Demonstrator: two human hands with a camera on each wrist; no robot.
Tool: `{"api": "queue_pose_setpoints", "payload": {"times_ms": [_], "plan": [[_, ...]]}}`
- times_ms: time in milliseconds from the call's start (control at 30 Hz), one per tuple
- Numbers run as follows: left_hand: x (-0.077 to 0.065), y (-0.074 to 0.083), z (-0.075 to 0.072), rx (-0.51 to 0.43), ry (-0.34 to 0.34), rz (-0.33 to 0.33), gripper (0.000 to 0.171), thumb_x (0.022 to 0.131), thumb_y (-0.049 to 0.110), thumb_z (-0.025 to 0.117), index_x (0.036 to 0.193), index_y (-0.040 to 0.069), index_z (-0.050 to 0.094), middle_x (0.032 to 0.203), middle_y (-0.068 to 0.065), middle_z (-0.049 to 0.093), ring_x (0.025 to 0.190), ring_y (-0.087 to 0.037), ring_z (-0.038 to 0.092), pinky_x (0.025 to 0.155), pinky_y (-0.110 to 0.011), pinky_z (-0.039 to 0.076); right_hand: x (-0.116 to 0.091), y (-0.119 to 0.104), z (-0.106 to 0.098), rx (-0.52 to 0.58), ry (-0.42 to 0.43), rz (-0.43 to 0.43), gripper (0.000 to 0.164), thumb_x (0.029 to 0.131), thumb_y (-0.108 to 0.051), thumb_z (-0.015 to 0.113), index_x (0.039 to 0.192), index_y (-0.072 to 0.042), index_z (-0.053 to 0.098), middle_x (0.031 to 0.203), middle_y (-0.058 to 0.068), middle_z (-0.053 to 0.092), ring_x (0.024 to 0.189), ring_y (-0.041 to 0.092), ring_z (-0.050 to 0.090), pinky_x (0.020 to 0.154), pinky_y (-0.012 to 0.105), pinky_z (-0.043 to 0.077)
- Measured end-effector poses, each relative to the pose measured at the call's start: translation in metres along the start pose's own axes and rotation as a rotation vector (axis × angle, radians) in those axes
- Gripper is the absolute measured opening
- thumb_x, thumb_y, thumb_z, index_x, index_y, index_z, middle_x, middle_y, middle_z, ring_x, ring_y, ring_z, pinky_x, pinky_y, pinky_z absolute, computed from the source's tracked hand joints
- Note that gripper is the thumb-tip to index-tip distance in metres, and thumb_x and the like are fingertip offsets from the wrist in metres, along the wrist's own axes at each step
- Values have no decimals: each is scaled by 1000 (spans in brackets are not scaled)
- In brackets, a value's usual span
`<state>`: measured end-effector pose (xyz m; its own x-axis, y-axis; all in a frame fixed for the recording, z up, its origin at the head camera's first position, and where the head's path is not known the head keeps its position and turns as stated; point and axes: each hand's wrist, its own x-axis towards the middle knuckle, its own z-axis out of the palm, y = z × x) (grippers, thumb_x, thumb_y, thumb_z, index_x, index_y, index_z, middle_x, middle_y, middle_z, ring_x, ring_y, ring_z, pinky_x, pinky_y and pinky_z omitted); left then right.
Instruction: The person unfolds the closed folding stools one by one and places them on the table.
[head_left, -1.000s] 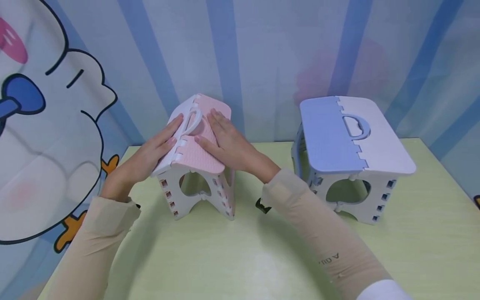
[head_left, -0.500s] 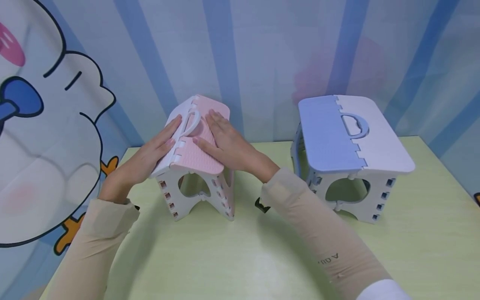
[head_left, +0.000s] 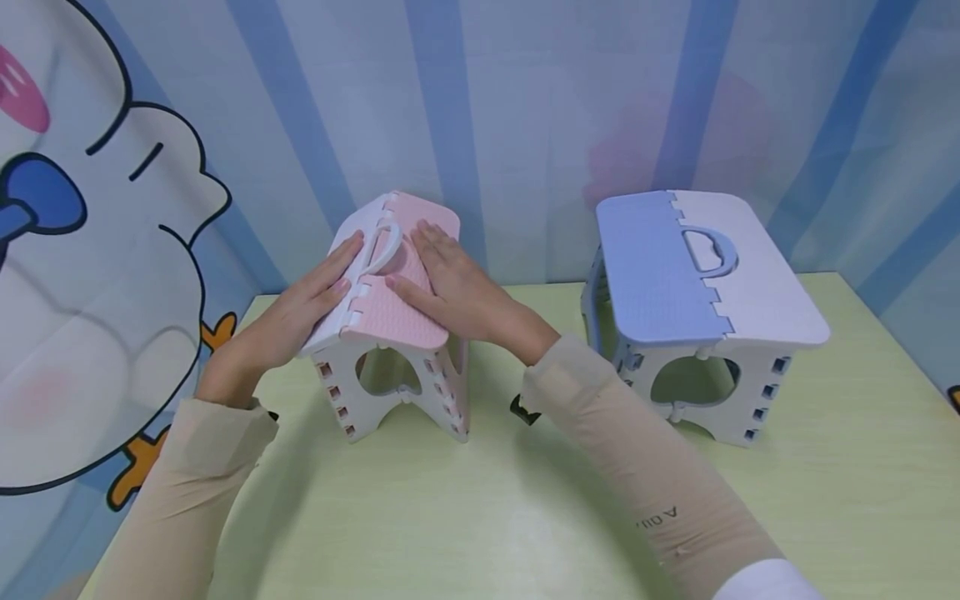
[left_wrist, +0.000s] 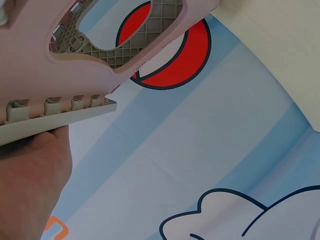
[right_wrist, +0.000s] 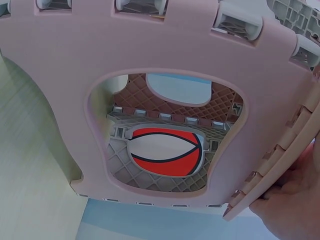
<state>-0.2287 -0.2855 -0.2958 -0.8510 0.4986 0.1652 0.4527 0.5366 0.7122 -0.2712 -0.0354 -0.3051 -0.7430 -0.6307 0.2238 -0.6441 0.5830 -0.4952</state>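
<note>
A pink-and-white folding stool (head_left: 401, 312) stands on the table with its top bent into a ridge along the middle seam. Its white carry handle (head_left: 388, 247) sticks up from that ridge. My left hand (head_left: 300, 304) lies with straight fingers on the white half of the top. On the pink half rests my right hand (head_left: 468, 296), fingers extended and thumb spread. Below the top, the right wrist view shows the pink side panel (right_wrist: 150, 52) with its large opening. The left wrist view shows the left hand (left_wrist: 37, 177) against the stool top's edge.
To the right stands a blue-and-white folding stool (head_left: 667, 275) with its top spread nearly flat. A small black object (head_left: 524, 410) shows beside the right sleeve. Behind the light green table (head_left: 450, 517) hangs a striped cartoon backdrop (head_left: 525, 125).
</note>
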Motion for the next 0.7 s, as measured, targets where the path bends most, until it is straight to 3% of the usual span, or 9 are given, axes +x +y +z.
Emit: {"api": "queue_pose_setpoints", "payload": {"times_ms": [700], "plan": [[0,2,0,50,18,-87,58,108,30,35,161,32,10,167,6,1,152,-23,-1,113,-70,8,-1,-2,-2,-43,-6,5,82,104,-55,39,158,-1,12,166,12,5,152,22,2,121,35,8]]}}
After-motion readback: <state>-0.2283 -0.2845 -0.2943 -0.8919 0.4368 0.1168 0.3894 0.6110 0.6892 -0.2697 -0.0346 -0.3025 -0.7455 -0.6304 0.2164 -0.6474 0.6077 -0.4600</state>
